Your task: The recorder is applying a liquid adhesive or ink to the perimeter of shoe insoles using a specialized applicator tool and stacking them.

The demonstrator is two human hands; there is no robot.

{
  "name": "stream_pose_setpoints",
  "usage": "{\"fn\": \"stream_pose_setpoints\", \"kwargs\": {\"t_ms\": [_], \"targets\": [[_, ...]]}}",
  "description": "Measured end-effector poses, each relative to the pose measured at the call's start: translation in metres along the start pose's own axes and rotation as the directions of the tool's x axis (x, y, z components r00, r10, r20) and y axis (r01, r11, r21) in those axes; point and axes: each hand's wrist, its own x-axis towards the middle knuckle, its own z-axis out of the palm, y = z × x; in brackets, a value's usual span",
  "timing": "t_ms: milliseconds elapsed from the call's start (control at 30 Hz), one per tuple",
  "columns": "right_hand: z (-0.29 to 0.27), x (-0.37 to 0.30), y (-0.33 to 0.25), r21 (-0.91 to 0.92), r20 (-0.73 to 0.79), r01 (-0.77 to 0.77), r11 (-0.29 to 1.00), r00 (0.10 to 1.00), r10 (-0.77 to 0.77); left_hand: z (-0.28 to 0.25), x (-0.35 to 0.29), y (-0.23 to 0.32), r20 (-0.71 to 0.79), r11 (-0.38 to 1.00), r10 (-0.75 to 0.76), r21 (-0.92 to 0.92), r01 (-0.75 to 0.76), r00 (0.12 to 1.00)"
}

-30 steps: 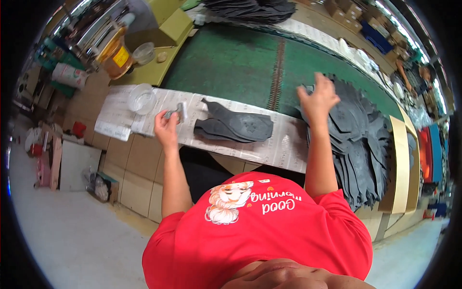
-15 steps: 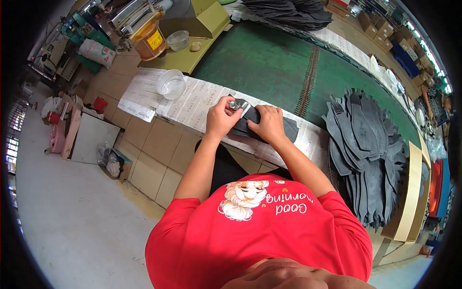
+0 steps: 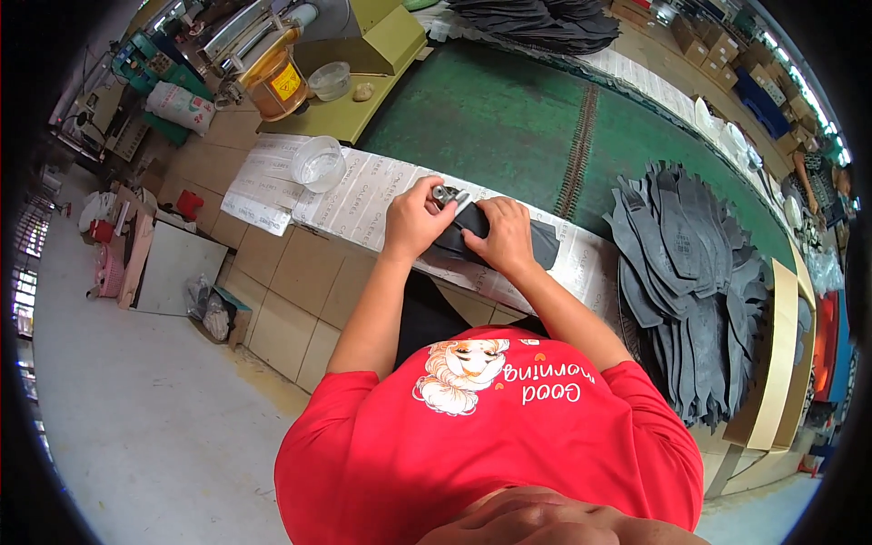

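At the near edge of the paper-covered work strip, my left hand is closed around a small silver metal tool with a rounded bar and a round end. Its exact kind is unclear. The tool lies against a dark grey flat piece, probably sheet material like the stacked pieces nearby. My right hand grips this piece, thumb toward the tool and fingers curled over the far side. Both hands partly cover the piece, so its full outline is hidden.
A stack of dark grey cut pieces lies to the right, beside a tan cardboard box. Beyond the strip runs a green conveyor belt. A clear plastic tub sits to the left, near an olive machine.
The silver tool has turned slightly in my left hand. Both hands stay at nearly the same place on the dark grey piece; the whole view has shifted slightly.
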Motion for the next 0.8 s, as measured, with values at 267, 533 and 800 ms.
{"fn": "stream_pose_setpoints", "kwargs": {"t_ms": [267,533,800], "targets": [[-0.034,0.01,0.0,0.084,-0.156,-0.064,0.994,0.985,0.077,-0.028,0.025,-0.068,-0.413,0.979,-0.196,-0.13,0.155,0.889],[-0.19,0.018,0.064,-0.281,-0.442,-0.38,0.881,0.866,0.233,-0.041,-0.008,-0.092,-0.346,0.905,-0.273,-0.408,0.118,0.897],[-0.178,-0.002,0.102,-0.432,-0.348,-0.502,0.75,0.859,0.375,-0.029,-0.003,-0.078,-0.312,0.877,-0.297,-0.463,0.128,0.902]]}}
